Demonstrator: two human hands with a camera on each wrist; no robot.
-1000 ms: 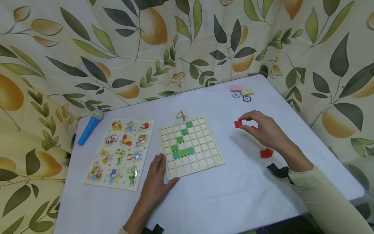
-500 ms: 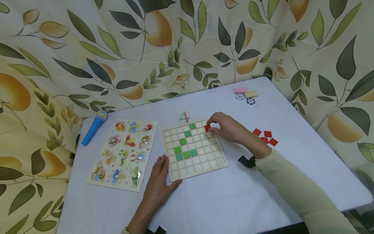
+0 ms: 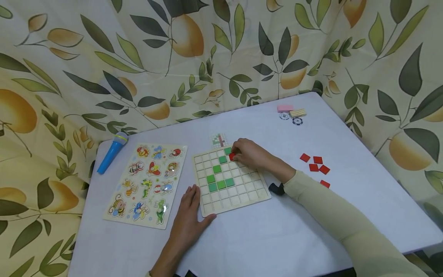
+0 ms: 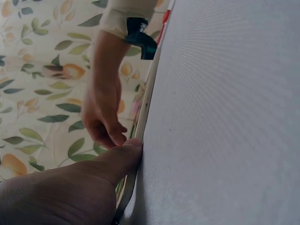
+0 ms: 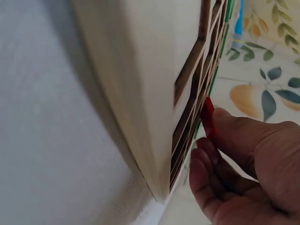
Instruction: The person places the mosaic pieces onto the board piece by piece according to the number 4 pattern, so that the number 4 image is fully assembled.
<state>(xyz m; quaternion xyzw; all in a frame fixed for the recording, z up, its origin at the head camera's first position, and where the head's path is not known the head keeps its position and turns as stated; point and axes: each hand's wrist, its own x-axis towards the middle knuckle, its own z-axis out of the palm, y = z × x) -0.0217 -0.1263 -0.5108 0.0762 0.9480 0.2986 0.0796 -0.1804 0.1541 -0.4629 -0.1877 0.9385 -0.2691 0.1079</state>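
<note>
A wooden grid board (image 3: 247,197) lies mid-table, with several green square tiles (image 3: 217,169) set in its cells. My right hand (image 3: 250,154) pinches a red square tile (image 3: 232,156) over the board's far part, beside the green tiles. In the right wrist view the red tile (image 5: 207,117) stands tilted between thumb and fingers, its edge right at the grid. My left hand (image 3: 188,215) rests at the board's near left corner, fingers along the left side and thumb on the near edge. The left wrist view shows that thumb (image 4: 126,154) against the board's edge.
Several loose red tiles (image 3: 313,167) lie to the right. A small printed pattern card (image 3: 219,140) sits behind the board. On the left are an insect picture puzzle (image 3: 145,184) and a blue toy microphone (image 3: 112,154). Pink (image 3: 285,108) and yellow blocks (image 3: 297,112) and two chips (image 3: 297,121) stand far right.
My right hand has carried the red tile leftward from the loose pile to the board's far cells. My left hand has stayed at the board's corner.
</note>
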